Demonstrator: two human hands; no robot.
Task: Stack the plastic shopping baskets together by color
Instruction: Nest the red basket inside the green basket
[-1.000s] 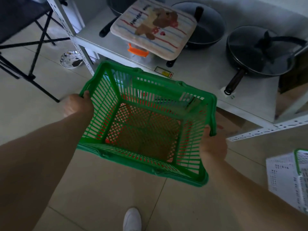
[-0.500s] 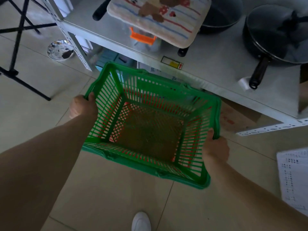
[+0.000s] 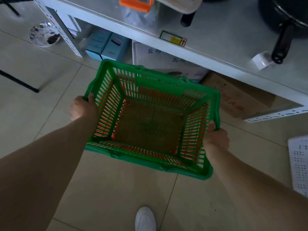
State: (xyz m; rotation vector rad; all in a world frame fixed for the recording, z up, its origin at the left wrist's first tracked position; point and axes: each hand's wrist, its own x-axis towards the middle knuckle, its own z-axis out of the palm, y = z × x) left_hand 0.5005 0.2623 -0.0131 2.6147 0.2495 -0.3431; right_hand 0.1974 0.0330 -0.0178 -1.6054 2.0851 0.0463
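Note:
A green plastic shopping basket (image 3: 166,85) hangs over the tiled floor in front of a white shelf unit. Red slats of a second basket (image 3: 194,127) show through its walls and mesh bottom, right underneath or nested around it; I cannot tell which. My left hand (image 3: 82,106) grips the green basket's left rim. My right hand (image 3: 215,139) grips its right rim. A white basket (image 3: 299,162) lies at the right edge of view, cut off by the frame.
The white metal shelf (image 3: 221,35) carries a black pan (image 3: 283,25) and an orange-lidded container (image 3: 135,4). Below it sit blue boxes (image 3: 106,45) and cardboard cartons (image 3: 236,99). A shiny round dish (image 3: 44,34) lies on the floor left. My white shoe (image 3: 145,219) is below.
The green basket has come down and toward the floor in both hands, and my view has tilted down so the shelf top slid upward out of frame.

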